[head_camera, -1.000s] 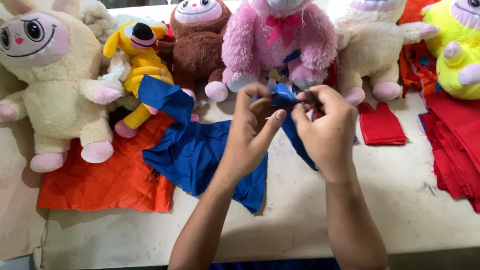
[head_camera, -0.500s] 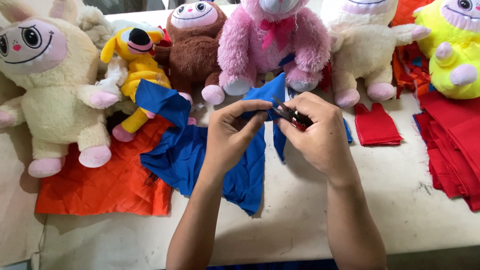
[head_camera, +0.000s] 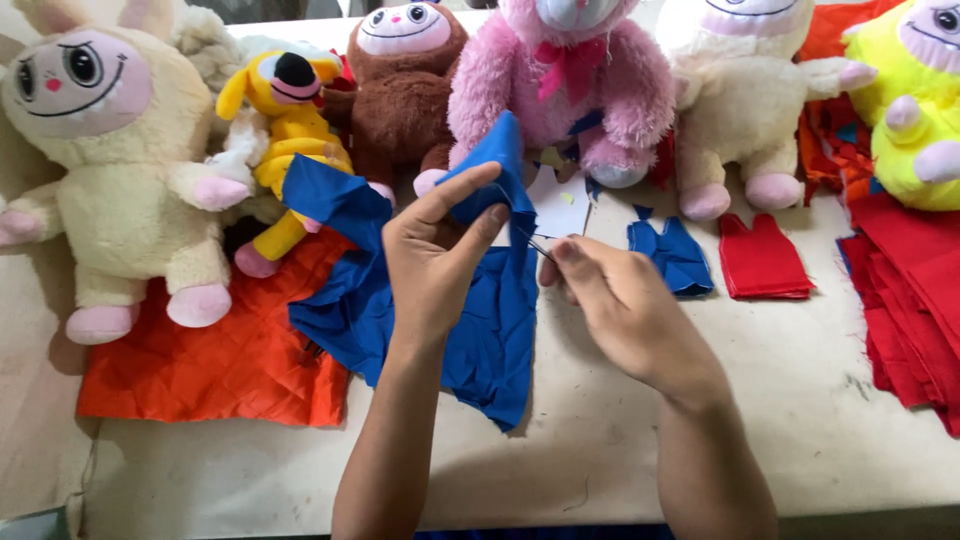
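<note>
Head view: the left hand (head_camera: 430, 265) fingers are pinching the blue cloth (head_camera: 490, 310) upright; the right hand (head_camera: 625, 310) fingers are pinching a barely visible needle (head_camera: 540, 247). Open bench (head_camera: 800, 420) is lying right of them.

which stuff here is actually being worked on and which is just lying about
In use:
left hand, pinching the fabric
blue fabric piece
right hand, pinching a thin needle

Lying about:
orange quilted cloth
small blue garment
small red garment
red fabric stack
cream plush
yellow plush
brown plush
pink plush
</note>
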